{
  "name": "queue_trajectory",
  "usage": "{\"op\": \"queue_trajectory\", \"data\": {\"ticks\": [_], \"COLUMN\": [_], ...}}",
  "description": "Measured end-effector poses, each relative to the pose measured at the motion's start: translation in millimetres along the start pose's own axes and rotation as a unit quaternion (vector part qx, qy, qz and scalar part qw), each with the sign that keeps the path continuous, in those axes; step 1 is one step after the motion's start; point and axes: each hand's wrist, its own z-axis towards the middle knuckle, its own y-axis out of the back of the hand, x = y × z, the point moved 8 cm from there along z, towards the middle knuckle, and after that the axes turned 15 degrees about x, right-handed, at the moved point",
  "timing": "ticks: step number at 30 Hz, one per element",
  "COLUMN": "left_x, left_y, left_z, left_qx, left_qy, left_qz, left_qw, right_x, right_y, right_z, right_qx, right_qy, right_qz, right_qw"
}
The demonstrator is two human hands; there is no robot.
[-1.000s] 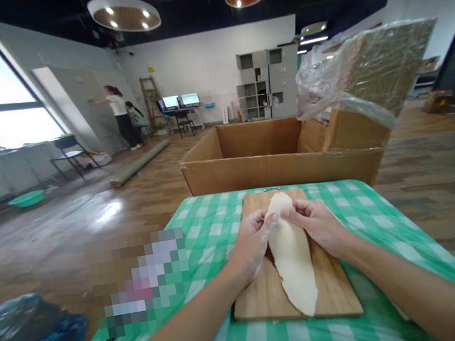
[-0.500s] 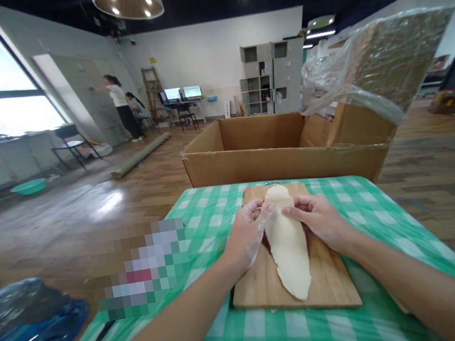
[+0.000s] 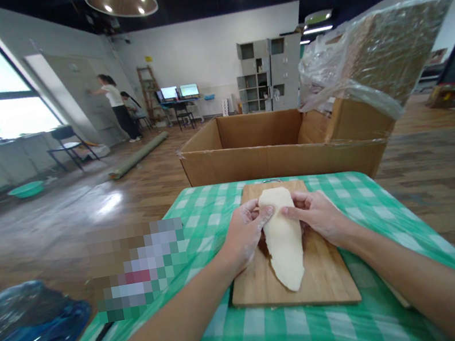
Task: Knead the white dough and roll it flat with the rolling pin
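Observation:
A long pale sheet of dough (image 3: 284, 242) lies lengthwise on a wooden cutting board (image 3: 328, 276) on the green checked tablecloth (image 3: 256, 340). My left hand (image 3: 244, 231), dusted with flour, pinches the dough's left edge near its far end. My right hand (image 3: 318, 218) pinches the right edge opposite it. Both hands have their fingers curled around the dough's upper part, which is lifted a little off the board. The near tip of the dough rests on the board.
A large open cardboard box (image 3: 276, 148) stands just beyond the table's far edge, with a plastic-wrapped bundle (image 3: 370, 62) leaning at its right. A blue plastic bag (image 3: 23, 333) lies at the left. Two people (image 3: 114, 105) are far off by the wall.
The dough has shortened toward the far end of the board; its near tip has drawn back from the board's front edge. Both hands keep their pinch on it.

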Motion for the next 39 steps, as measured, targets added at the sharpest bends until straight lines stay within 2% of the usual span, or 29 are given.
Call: {"op": "queue_trajectory", "data": {"ticks": [5,8,12,16,19,21,27,29,31,33,35,37,39], "left_x": [1.9,-1.8,-6.4,-7.6,-10.5,-13.8,-16.1,-15.3,-13.8,-9.8,-5.0,-0.6,2.6], "left_y": [-1.0,-3.2,-10.7,-11.4,-6.7,-3.8,0.7,2.4,2.7,-2.9,-14.2,-24.8,-29.1], "left_z": [0.5,0.3,-0.3,-1.1,-1.5,-2.0,-3.4,-4.5,-5.8,-5.7,-5.8,-8.1,-11.1], "left_qx": [0.000,0.006,0.031,0.023,-0.004,-0.021,-0.049,-0.061,-0.064,-0.027,0.044,0.108,0.130], "left_qy": [0.016,-0.006,-0.015,0.001,-0.013,-0.032,-0.049,-0.044,-0.036,-0.011,0.031,0.080,0.121], "left_qz": [-0.022,-0.019,0.024,0.071,0.078,0.094,0.124,0.116,0.087,0.040,0.005,0.003,0.020], "left_qw": [1.000,1.000,0.999,0.997,0.997,0.995,0.990,0.990,0.993,0.999,0.999,0.991,0.984], "right_x": [2.1,0.9,1.2,21.5,37.2,42.6,37.1,32.2,26.4,20.3,14.8,12.8,15.1], "right_y": [-1.0,-4.9,-3.8,-3.4,-12.3,-18.2,-25.4,-25.5,-20.2,-10.0,1.3,11.8,19.8], "right_z": [-2.6,-3.1,-3.2,-4.3,-6.4,-7.8,-7.5,-6.2,-5.9,-6.6,-7.7,-9.4,-11.5], "right_qx": [0.018,0.031,-0.009,-0.050,-0.047,-0.044,-0.020,-0.002,-0.010,-0.044,-0.087,-0.133,-0.174], "right_qy": [-0.016,-0.029,-0.036,0.021,0.059,0.060,0.032,0.030,0.021,0.019,0.029,0.048,0.069], "right_qz": [-0.062,-0.063,-0.049,-0.187,-0.289,-0.319,-0.241,-0.234,-0.237,-0.201,-0.145,-0.115,-0.122], "right_qw": [0.998,0.997,0.998,0.981,0.954,0.945,0.970,0.972,0.971,0.978,0.985,0.983,0.975]}}
